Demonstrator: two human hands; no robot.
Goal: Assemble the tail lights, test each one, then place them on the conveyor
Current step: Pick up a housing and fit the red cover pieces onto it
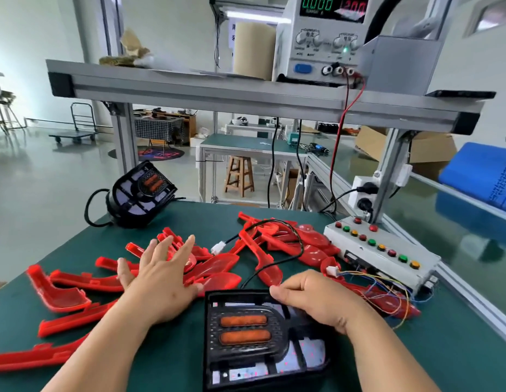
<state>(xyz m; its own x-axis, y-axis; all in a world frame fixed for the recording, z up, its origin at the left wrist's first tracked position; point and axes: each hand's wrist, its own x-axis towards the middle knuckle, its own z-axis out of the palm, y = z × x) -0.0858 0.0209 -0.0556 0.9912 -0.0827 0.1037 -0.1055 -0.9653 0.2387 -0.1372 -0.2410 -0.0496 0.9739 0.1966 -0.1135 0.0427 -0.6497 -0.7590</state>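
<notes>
Reaching over the pile of red lenses (215, 264), the left hand (161, 281) is spread wide, fingers straight, palm down, holding nothing. The right hand (317, 301) curls thumb and fingers over the far edge of a black tail light housing (246, 335), which lies on the green table (172, 363) nearest the person. A second housing (141, 193) stands tilted at the table's far left, and a button box (382, 250) sits on the right.
</notes>
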